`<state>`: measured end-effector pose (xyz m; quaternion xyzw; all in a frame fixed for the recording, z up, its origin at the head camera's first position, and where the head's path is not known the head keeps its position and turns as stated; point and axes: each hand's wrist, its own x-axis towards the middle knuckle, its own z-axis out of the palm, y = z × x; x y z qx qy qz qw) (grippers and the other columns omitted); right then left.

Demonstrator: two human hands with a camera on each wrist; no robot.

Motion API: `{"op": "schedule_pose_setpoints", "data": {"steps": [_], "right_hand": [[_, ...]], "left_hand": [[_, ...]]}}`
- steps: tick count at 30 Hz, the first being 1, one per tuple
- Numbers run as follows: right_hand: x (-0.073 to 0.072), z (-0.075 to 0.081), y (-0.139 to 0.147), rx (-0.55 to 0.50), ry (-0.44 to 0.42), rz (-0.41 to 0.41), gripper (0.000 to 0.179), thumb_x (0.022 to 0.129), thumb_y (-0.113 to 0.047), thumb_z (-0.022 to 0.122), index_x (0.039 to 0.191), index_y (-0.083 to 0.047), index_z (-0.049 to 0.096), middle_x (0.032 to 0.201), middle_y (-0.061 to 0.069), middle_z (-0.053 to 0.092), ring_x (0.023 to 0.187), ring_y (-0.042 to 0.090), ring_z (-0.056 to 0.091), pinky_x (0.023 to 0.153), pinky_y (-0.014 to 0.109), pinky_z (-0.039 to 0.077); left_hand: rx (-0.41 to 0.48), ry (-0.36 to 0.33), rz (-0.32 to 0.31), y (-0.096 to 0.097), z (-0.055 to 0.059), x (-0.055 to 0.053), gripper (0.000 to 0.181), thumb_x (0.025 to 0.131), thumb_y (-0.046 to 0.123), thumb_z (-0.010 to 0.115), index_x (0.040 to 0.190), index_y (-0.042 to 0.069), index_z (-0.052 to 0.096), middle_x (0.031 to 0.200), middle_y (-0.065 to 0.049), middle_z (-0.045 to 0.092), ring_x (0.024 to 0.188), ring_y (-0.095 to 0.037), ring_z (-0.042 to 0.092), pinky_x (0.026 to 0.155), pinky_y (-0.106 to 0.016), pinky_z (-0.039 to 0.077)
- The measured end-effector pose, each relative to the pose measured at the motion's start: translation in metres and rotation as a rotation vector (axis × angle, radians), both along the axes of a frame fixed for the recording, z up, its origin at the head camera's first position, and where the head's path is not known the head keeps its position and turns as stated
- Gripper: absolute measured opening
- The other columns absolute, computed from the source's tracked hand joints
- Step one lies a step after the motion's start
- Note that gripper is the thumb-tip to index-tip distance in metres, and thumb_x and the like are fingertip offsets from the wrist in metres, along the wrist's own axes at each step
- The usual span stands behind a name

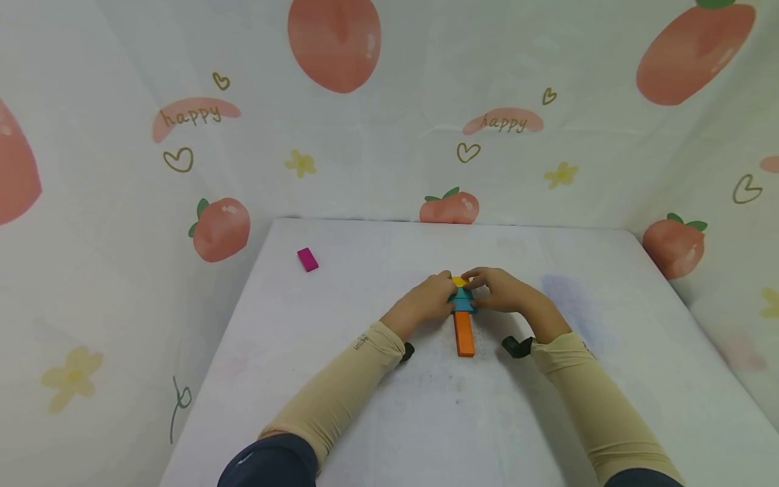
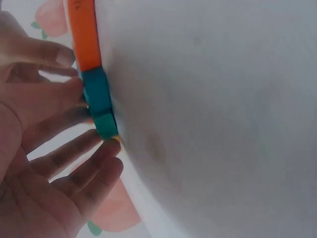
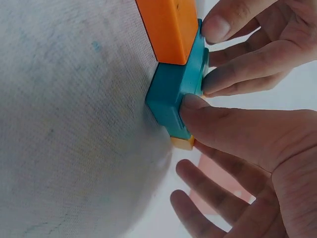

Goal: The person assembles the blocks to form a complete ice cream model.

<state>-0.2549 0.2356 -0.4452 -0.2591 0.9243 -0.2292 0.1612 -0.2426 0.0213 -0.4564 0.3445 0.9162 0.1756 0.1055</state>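
Observation:
An orange oblong block (image 1: 464,335) lies on the white table, its far end meeting teal blocks (image 1: 463,304). Beyond these, a yellow block (image 1: 458,281) is partly covered by fingers. My left hand (image 1: 429,297) holds the left side of the teal blocks with thumb and fingertips. From the right, my right hand (image 1: 502,291) has its thumb on the teal side and its index finger by the yellow block. In the right wrist view, that thumb presses the teal block (image 3: 166,91), while the other fingers spread out below the yellow block (image 3: 183,143).
A magenta block (image 1: 308,260) lies apart at the far left of the table (image 1: 341,399). A fruit-printed white cloth (image 1: 389,135) hangs behind the table and at its sides. Dark wrist-camera mounts (image 1: 517,347) stick out at the wrists.

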Motion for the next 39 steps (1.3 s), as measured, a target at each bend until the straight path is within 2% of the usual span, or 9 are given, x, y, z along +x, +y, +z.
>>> {"op": "schedule_pose_setpoints", "data": {"steps": [3,7,10,17,20,25,32,37,39], "right_hand": [[0.000,-0.002,0.001,0.007,-0.001,-0.004,0.032,0.095,-0.007,0.077,0.125,0.004,0.076,0.151,0.022,0.059,0.143,0.048,0.050,0.117,0.064,0.042],[-0.001,-0.003,-0.001,0.038,0.001,-0.015,0.033,0.095,-0.007,0.077,0.126,0.004,0.075,0.151,0.022,0.058,0.144,0.047,0.050,0.118,0.064,0.041],[0.001,-0.002,-0.003,0.061,-0.010,-0.029,0.034,0.096,-0.008,0.075,0.128,0.004,0.074,0.153,0.021,0.057,0.145,0.047,0.048,0.119,0.064,0.040],[0.004,0.001,-0.005,0.078,-0.005,-0.035,0.035,0.097,-0.008,0.074,0.129,0.004,0.073,0.154,0.021,0.057,0.146,0.046,0.048,0.120,0.063,0.040],[0.005,0.000,-0.004,0.078,0.001,-0.029,0.035,0.097,-0.007,0.073,0.130,0.004,0.073,0.154,0.021,0.056,0.146,0.046,0.048,0.120,0.063,0.039],[0.005,0.001,-0.003,0.089,0.010,-0.026,0.036,0.097,-0.008,0.074,0.130,0.004,0.073,0.154,0.021,0.056,0.145,0.047,0.048,0.120,0.063,0.039],[0.005,-0.001,-0.004,0.069,0.010,-0.035,0.036,0.097,-0.008,0.073,0.131,0.004,0.072,0.155,0.021,0.055,0.146,0.046,0.047,0.121,0.063,0.038],[0.007,-0.002,-0.005,0.062,0.011,-0.039,0.036,0.096,-0.007,0.073,0.131,0.004,0.072,0.155,0.021,0.055,0.146,0.047,0.047,0.120,0.064,0.038],[0.007,-0.002,-0.004,0.063,0.017,-0.035,0.037,0.096,-0.007,0.073,0.131,0.004,0.072,0.155,0.021,0.055,0.146,0.047,0.047,0.120,0.064,0.038]], "left_hand": [[0.013,-0.029,0.008,-0.005,0.005,0.001,0.022,0.103,0.018,0.069,0.117,0.002,0.076,0.122,-0.012,0.064,0.095,-0.018,0.060,0.090,-0.026,0.053],[0.040,-0.094,0.098,-0.017,0.010,0.002,0.032,0.102,0.020,0.072,0.128,0.003,0.074,0.132,-0.013,0.062,0.114,-0.022,0.064,0.107,-0.034,0.054],[0.059,-0.105,0.150,-0.031,0.008,-0.002,0.036,0.102,0.020,0.071,0.134,0.003,0.071,0.136,-0.013,0.060,0.125,-0.024,0.062,0.113,-0.038,0.051],[0.111,-0.051,0.207,-0.077,0.004,-0.013,0.038,0.102,0.020,0.070,0.133,-0.003,0.070,0.134,-0.018,0.062,0.132,-0.033,0.061,0.116,-0.044,0.048],[0.126,-0.019,0.240,-0.100,0.004,-0.018,0.038,0.102,0.018,0.070,0.132,-0.005,0.070,0.132,-0.020,0.063,0.131,-0.035,0.062,0.117,-0.044,0.048],[0.135,-0.009,0.302,-0.132,0.007,-0.024,0.038,0.102,0.016,0.068,0.133,-0.006,0.067,0.135,-0.021,0.062,0.133,-0.036,0.060,0.119,-0.046,0.045],[0.133,-0.004,0.388,-0.163,0.020,-0.028,0.041,0.101,0.014,0.068,0.136,-0.009,0.065,0.138,-0.026,0.059,0.136,-0.042,0.057,0.121,-0.051,0.043],[0.110,0.023,0.448,-0.182,0.021,-0.030,0.041,0.101,0.014,0.067,0.134,-0.010,0.065,0.138,-0.029,0.060,0.136,-0.045,0.056,0.120,-0.053,0.042],[0.101,0.047,0.500,-0.189,0.022,-0.030,0.042,0.100,0.016,0.068,0.133,-0.010,0.066,0.137,-0.030,0.061,0.133,-0.046,0.058,0.115,-0.056,0.047]]}}
